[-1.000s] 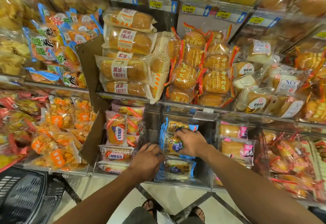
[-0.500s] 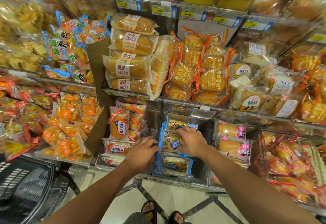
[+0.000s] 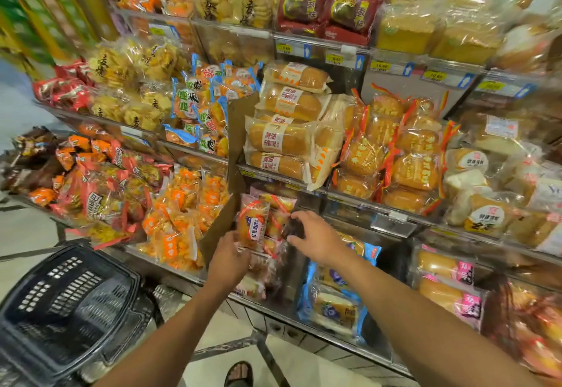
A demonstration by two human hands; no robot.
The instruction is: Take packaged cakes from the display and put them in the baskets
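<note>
Near left, the black basket point(image 3: 70, 304) sits waiting. The left hand point(image 3: 228, 262) has slid over from the blue-wrapped cakes into the next bin to the left, and now grips the lower edge of a red-wrapped cake point(image 3: 252, 225) that stands upright in the display. Just right of it the right hand point(image 3: 316, 240) has crossed over too, fingers spread and holding nothing, and the blue-wrapped cakes point(image 3: 334, 307) lie further right, so I read this as a fresh pick beginning, with the cake not yet on its way to the basket.
</note>
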